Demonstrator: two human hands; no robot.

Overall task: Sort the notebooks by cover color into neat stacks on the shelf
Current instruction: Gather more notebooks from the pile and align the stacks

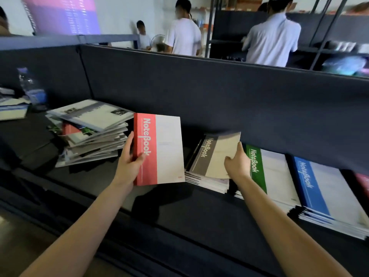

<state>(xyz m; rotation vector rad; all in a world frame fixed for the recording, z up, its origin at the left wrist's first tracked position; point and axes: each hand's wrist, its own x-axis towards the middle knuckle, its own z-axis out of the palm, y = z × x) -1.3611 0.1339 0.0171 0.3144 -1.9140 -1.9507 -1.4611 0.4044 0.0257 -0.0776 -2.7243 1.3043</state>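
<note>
Head view showed the left hand (129, 162) gripping a red notebook (159, 150), the right hand (237, 162) pinching the top copy (217, 152) of the grey stack (205, 182), and a large unsorted pile (89, 132) left of it to be done.

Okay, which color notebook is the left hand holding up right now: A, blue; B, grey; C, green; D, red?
D: the left hand grips the red notebook by its spine edge, lifted off the shelf, while the right hand holds the grey notebook at its stack.
</note>
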